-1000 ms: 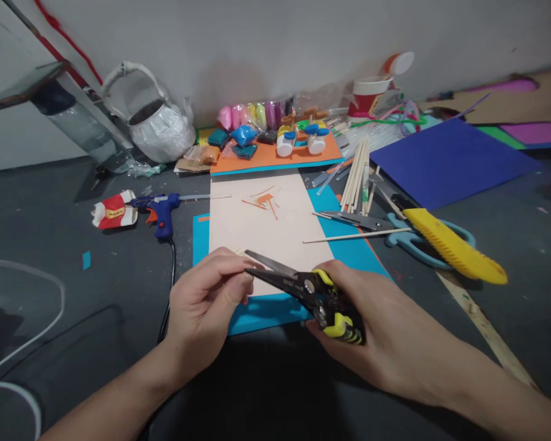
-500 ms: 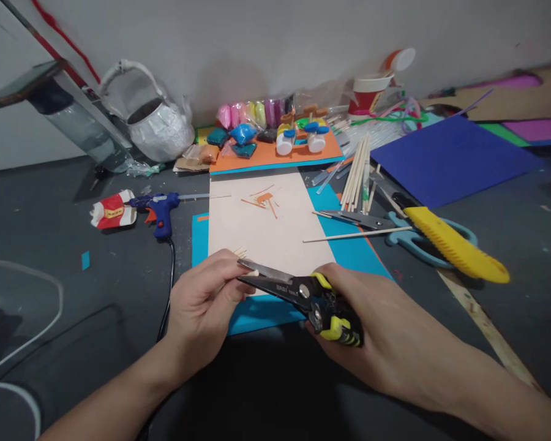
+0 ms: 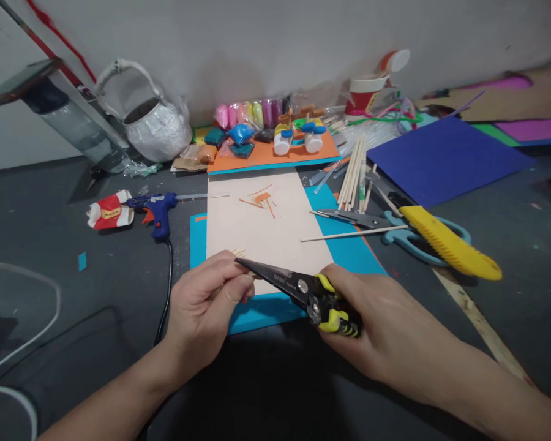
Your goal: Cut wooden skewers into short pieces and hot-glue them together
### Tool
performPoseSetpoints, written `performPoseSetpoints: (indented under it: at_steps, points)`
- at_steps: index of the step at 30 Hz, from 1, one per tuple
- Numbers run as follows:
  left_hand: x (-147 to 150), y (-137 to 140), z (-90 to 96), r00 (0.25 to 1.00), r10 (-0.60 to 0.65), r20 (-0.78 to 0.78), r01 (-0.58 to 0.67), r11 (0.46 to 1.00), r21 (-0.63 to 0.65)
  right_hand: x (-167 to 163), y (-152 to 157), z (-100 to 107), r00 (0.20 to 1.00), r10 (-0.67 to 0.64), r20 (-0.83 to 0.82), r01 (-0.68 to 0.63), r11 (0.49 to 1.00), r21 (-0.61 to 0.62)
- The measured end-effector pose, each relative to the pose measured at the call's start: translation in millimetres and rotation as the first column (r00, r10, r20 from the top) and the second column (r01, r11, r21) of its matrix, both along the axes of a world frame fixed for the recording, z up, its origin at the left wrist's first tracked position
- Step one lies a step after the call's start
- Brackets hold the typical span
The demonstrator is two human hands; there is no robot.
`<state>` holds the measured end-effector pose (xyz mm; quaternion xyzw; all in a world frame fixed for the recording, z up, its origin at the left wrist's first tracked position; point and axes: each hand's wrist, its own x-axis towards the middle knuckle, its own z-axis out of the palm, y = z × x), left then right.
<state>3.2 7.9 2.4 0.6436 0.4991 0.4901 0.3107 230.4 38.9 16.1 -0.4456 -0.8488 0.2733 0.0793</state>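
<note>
My right hand [image 3: 371, 318] is wrapped round the black and yellow handles of a pair of shears [image 3: 280, 278]. Their blades have come together, pointing left, with the tips at the fingers of my left hand [image 3: 209, 297]. That hand pinches a thin wooden stick between thumb and forefinger; most of it is hidden by the fingers and blades. Pale stick ends [image 3: 239, 252] show just behind the knuckles; whether they are held or lie on the paper I cannot tell. Beneath is a cream sheet [image 3: 252, 229] on a blue sheet [image 3: 266, 315], with orange scraps [image 3: 262, 198] on it.
Left of the sheets lies a blue glue gun [image 3: 162, 214] with its cord [image 3: 168, 294] running forward. To the right are blue-handled scissors [image 3: 413, 245], a yellow cutter knife [image 3: 450, 242] and wooden sticks [image 3: 353, 174]. Clay packets [image 3: 241, 133] and a white basket [image 3: 156, 128] stand behind.
The shears' blades, apart around the stick half a second ago, have closed. Both hands stay in nearly the same place; the view has shifted slightly.
</note>
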Motion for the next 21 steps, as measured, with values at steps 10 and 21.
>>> performPoseSetpoints:
  at_steps: [10,21]
  points:
    - [-2.4,0.2,0.1,1.0,-0.015,0.01,0.015,1.0,-0.004,-0.8,1.0,4.9,0.999,0.029,-0.042,-0.032,0.996,-0.084]
    - [-1.7,-2.4,-1.1,0.987,-0.051,0.152,0.065,0.994,-0.089,2.9,1.3,6.1,1.0,-0.005,0.001,0.005,1.0,-0.011]
